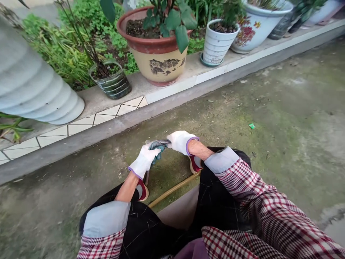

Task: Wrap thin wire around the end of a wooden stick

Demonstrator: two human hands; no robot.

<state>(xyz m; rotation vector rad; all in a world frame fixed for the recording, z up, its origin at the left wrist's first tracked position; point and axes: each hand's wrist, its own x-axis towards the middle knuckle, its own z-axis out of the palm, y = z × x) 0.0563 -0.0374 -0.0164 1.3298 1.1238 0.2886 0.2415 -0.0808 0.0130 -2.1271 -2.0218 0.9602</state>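
Note:
My left hand [147, 158], in a white work glove with purple cuff trim and blue-grey coated fingers, is closed in front of my knees. My right hand [180, 142], gloved alike, is closed just to its right and slightly farther forward. Between them runs a slim dark-grey object [163, 141] that both hands grip; its kind is hard to make out, as the fingers cover most of it. Below my left hand a thin brown rod [147, 177] shows near the shoe, and I cannot tell whether it joins the grey piece.
A yellowish pole [174, 190] lies low between my legs. Ahead, a low tiled ledge [105, 117] carries a red-rimmed beige pot [159, 66], a cut plastic bottle planter [114, 84], a small white pot [219, 45] and a large ribbed white pot [35, 79]. A green scrap [251, 125] lies on the concrete.

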